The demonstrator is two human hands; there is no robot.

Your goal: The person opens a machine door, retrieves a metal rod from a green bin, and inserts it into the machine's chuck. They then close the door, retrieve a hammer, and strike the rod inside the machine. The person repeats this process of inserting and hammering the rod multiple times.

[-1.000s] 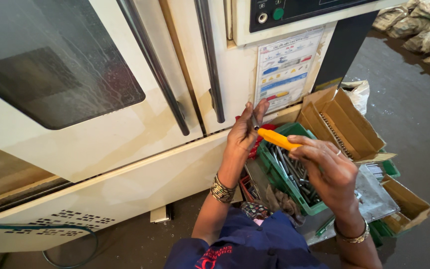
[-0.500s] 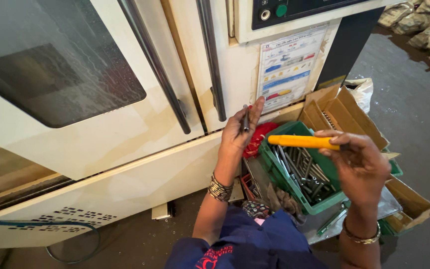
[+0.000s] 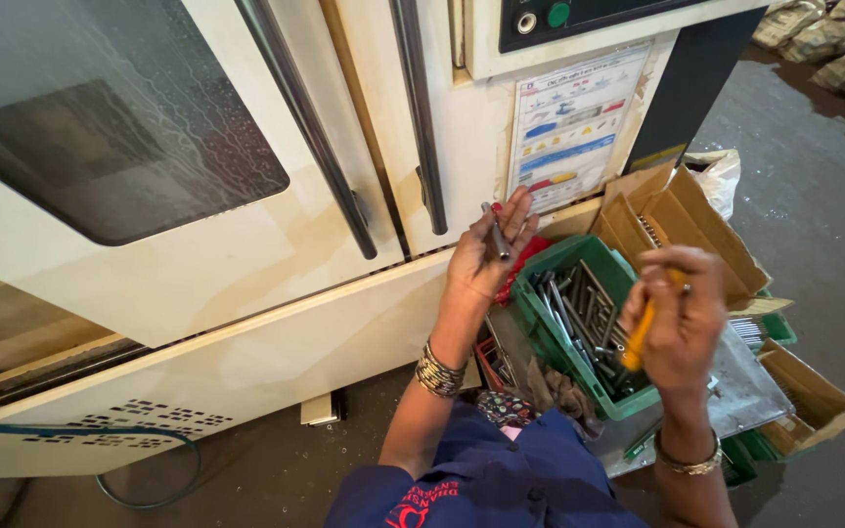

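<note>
My left hand is raised in front of the cream machine's lower panel and holds a short grey metal rod upright between thumb and fingers. My right hand is closed around an orange-handled tool, its handle pointing down over a green plastic crate filled with several long metal rods and bolts. The tool's working end is hidden behind my fingers. Bangles sit on both wrists.
A large cream machine with a dark window, two black door handles and a coloured chart fills the left and top. Open cardboard boxes of metal parts stand right of the crate. A red item lies behind it. Filled sacks lie at top right.
My right hand has swung the orange tool from level to pointing downward over the crate. My left hand has stayed up, still holding the metal rod.
</note>
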